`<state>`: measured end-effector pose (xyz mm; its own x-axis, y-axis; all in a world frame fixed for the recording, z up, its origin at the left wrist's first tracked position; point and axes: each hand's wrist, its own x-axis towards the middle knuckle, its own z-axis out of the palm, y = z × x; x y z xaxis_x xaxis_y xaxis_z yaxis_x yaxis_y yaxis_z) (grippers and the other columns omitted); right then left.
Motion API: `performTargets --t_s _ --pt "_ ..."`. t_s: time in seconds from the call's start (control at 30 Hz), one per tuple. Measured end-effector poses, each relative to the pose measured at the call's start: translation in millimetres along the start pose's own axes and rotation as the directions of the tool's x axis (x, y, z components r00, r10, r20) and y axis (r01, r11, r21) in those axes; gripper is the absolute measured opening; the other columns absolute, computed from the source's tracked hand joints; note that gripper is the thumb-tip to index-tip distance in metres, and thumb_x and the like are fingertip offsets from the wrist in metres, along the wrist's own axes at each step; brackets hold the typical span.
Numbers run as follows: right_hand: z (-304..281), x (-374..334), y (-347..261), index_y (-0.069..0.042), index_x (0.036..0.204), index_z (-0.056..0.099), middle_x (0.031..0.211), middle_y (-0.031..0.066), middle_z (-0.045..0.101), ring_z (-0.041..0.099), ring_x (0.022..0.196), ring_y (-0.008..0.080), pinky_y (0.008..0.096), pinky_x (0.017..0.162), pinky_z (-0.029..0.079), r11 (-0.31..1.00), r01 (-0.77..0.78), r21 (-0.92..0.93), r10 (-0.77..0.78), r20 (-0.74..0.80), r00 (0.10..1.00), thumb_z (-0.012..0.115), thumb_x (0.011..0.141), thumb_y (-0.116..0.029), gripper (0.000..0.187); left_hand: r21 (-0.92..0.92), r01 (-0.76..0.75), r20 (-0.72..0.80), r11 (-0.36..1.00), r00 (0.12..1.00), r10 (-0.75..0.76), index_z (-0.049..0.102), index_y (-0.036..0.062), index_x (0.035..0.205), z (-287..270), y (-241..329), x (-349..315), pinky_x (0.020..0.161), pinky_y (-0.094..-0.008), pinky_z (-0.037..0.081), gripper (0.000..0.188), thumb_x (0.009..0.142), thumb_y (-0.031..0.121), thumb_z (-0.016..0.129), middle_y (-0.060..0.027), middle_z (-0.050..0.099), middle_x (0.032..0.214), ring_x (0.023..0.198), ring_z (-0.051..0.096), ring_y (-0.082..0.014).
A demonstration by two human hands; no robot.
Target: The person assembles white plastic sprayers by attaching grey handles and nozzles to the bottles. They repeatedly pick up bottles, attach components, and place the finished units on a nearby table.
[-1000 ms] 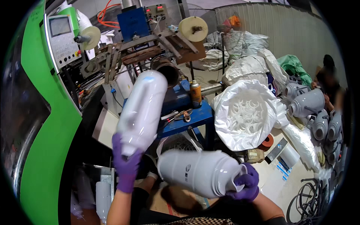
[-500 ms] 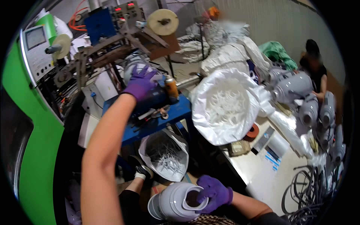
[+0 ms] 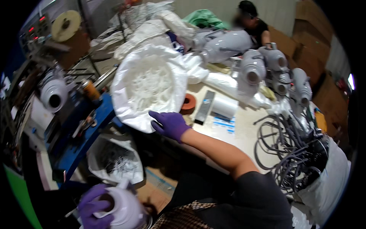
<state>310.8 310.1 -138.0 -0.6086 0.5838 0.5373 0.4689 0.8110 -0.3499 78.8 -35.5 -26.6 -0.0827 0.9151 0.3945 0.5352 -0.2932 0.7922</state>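
From my remote seat I see the pale grey jug (image 3: 127,208) low at the left, tilted close to the wearer's body; it is glossy, with stepped rings at its neck and a round dark mouth. The gloved left hand (image 3: 94,208) grips it there, fingers curled over the mouth's rim. Just beyond stands a bag (image 3: 138,168) of thin white scraps. The right hand (image 3: 170,126) is bare of any load, its fingers spread at the near edge of a big white sack (image 3: 124,108); I cannot tell whether they touch it. That raised edge stands between the hand and the white rings (image 3: 152,86) inside. The right forearm crosses the pale tabletop (image 3: 244,147), which carries grey cords (image 3: 289,168) and a red roll (image 3: 188,104). Farther left, another jug (image 3: 51,86) sits at the machine; at the back, a co-worker (image 3: 259,32) is behind piled grey jugs (image 3: 228,45). Half a second ago, the right hand held the near jug and the left was up at the machine; my view has swung right since.
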Motion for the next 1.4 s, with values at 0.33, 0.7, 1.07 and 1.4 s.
performTargets --t_s 0.33,0.7,1.07,1.4 --pt "-22 -31 34 -0.01 0.141 0.054 0.103 0.0188 0.069 0.067 0.096 0.0394 0.0483 0.084 0.053 0.952 -0.189 0.24 0.158 0.141 0.977 0.057 0.101 -0.031 0.046 -0.346 0.253 -0.344 0.904 0.862 -0.373 0.061 0.0053 0.128 -83 -44 34 0.097 -0.035 0.051 0.043 0.101 0.038 0.058 -0.009 0.064 0.119 0.108 0.063 -0.0206" --pt "-270 -337 82 -0.019 0.088 0.076 0.12 0.0167 0.062 0.049 0.123 0.0404 0.0538 0.11 0.034 0.319 -0.414 -0.853 0.759 -0.032 0.651 0.072 0.068 -0.027 0.022 -0.806 0.392 0.042 0.443 0.785 -0.618 0.062 0.0004 0.132 14 -161 33 0.095 -0.039 0.057 0.044 0.104 0.033 0.053 -0.0165 0.069 0.121 0.108 0.069 -0.0263" --pt "-256 -271 200 0.0 0.129 0.066 0.116 0.0051 0.07 0.062 0.108 0.0145 0.0289 0.1 0.046 0.866 -0.45 0.217 0.453 -0.722 0.524 0.059 0.103 -0.011 0.029 -0.49 0.378 -0.047 0.786 0.889 -0.456 0.065 0.001 0.124 30 -122 69 0.103 -0.033 0.047 0.036 0.102 0.028 0.057 -0.013 0.063 0.126 0.117 0.06 -0.0205" --pt "-49 -2 -136 0.0 0.149 0.038 0.061 -0.0031 0.039 0.046 0.048 0.0088 0.0297 0.058 0.053 0.02 0.039 0.999 0.076 -0.04 0.996 0.047 0.107 -0.019 0.047 -0.624 0.197 -0.105 0.756 0.938 -0.331 0.063 0.0008 0.125 13 -97 58 0.098 -0.0315 0.049 0.039 0.098 0.028 0.057 -0.0071 0.066 0.118 0.11 0.062 -0.0172"
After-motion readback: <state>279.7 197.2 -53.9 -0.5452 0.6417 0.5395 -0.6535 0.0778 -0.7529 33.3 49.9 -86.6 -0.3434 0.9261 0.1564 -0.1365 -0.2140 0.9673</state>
